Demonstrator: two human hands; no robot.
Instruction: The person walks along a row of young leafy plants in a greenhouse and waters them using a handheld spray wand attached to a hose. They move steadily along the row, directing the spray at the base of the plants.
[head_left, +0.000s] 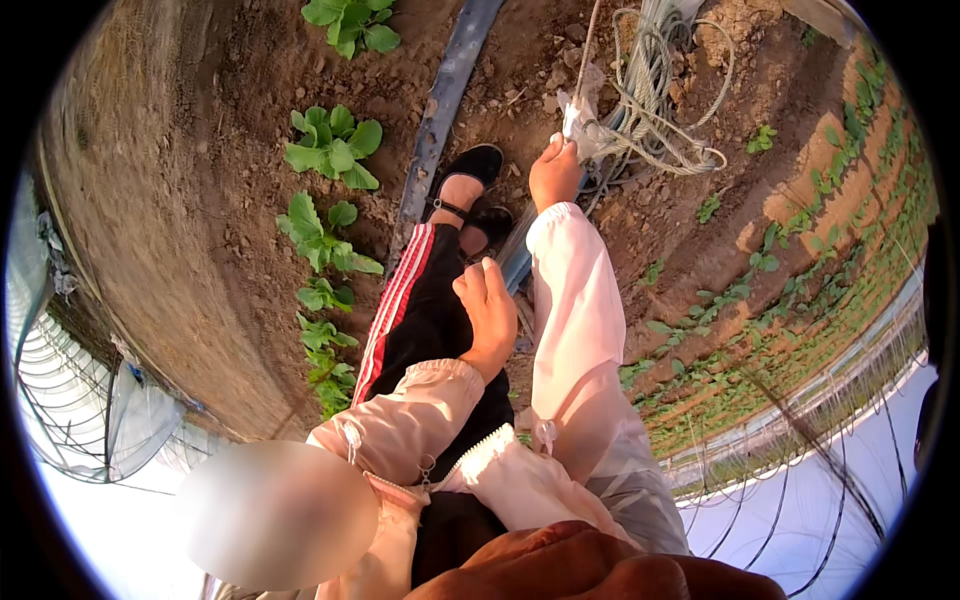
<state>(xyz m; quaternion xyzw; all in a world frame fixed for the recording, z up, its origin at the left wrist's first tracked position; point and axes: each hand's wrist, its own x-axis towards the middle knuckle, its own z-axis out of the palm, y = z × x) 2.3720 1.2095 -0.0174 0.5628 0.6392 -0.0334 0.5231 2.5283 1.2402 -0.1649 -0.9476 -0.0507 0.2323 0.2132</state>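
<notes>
My right hand (555, 176) is closed around a bunched end of white plastic film (574, 118), with a taut thin rope (589, 52) running up from it. Right beside this hand, a tangled pale rope (652, 124) lies over a bundle of clear plastic film. My left hand (489, 319) is lower and nearer my body, above my dark trousers, with its fingers curled; its palm side is hidden, and I see no object in it. Both arms wear loose light pink sleeves.
Leafy green plants (334, 146) grow in a row at left. A flat dark strip (442, 97) runs along the soil beside my black shoes (476, 165). More seedling rows (765, 262) are at right. Hooped netting or film (75, 390) stands at the far left, and thin curved hoops at lower right.
</notes>
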